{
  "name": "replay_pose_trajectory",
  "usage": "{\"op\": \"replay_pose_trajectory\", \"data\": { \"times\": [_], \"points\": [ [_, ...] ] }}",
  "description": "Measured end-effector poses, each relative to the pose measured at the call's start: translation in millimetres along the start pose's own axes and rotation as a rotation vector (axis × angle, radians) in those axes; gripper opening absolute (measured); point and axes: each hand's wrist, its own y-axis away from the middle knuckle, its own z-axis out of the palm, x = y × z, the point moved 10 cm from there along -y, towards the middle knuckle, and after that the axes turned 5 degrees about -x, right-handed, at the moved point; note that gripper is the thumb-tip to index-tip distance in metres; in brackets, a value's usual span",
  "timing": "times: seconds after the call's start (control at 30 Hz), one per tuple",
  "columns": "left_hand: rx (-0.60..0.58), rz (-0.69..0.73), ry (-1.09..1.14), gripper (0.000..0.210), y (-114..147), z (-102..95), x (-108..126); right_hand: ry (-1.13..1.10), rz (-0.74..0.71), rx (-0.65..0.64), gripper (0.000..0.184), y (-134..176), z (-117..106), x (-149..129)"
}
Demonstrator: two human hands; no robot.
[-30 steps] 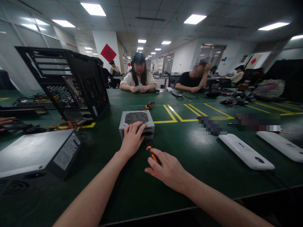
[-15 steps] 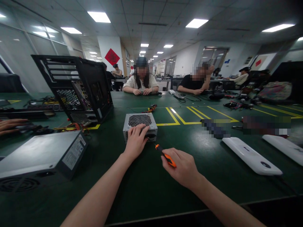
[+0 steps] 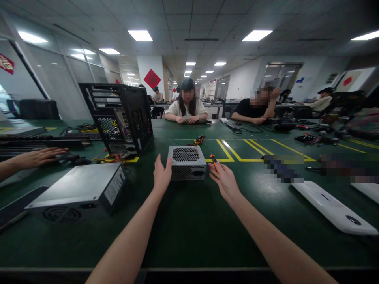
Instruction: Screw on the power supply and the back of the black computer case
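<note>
Your 2 forearms reach forward, well apart. Your left hand (image 3: 161,174) stands edge-up with flat, open fingers; your right hand (image 3: 224,180) is curled closed in a grip.

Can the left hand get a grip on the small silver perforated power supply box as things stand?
Probably yes: the left hand is open right beside the small silver perforated power supply box, nothing between them; the right hand holds the orange-handled screwdriver on the other side.

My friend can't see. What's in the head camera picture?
A person's left hand rests against a small silver power supply box on a green table, while the right hand holds an orange screwdriver beside it. An open black computer case stands behind.
</note>
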Motion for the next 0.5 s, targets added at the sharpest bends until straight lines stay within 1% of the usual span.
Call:
{"op": "replay_pose_trajectory", "data": {
  "times": [0.03,0.07,0.1,0.17,0.23,0.3,0.37,0.4,0.43,0.47,0.5],
  "points": [
    [-0.068,-0.069,0.079,0.054,-1.4,7.8,-10.7,-0.014,0.019,0.005,0.015,-5.8,6.8,5.6],
    [-0.125,-0.107,0.150,0.051,-1.3,15.0,-16.3,-0.030,0.038,0.004,0.017,-9.9,12.9,10.5],
    [-0.153,-0.134,0.211,0.048,-0.3,19.0,-18.8,-0.046,0.051,-0.004,0.019,-12.0,18.3,14.0],
    [-0.178,-0.156,0.301,0.044,2.3,21.3,-14.8,-0.079,0.061,-0.026,0.020,-10.5,25.2,17.1],
    [-0.166,-0.137,0.357,0.044,3.2,14.1,-1.4,-0.104,0.054,-0.052,0.020,-2.3,28.5,14.5],
    [-0.132,-0.047,0.400,0.046,1.8,-3.1,21.3,-0.125,0.025,-0.084,0.019,10.2,33.2,5.7],
    [-0.096,0.066,0.450,0.049,1.3,-27.7,45.2,-0.139,-0.022,-0.124,0.019,24.4,43.1,-8.8],
    [-0.072,0.100,0.481,0.049,1.7,-42.5,53.6,-0.144,-0.058,-0.158,0.019,31.8,52.0,-18.2],
    [-0.057,0.125,0.514,0.049,2.5,-57.5,60.3,-0.151,-0.134,-0.221,0.019,40.1,65.3,-31.9],
    [-0.022,0.135,0.541,0.048,3.6,-75.2,64.2,-0.154,-0.187,-0.269,0.019,48.3,79.0,-42.9],
    [0.018,0.147,0.553,0.047,4.8,-94.5,67.0,-0.149,-0.210,-0.305,0.018,55.8,93.5,-50.0]
  ]
}}
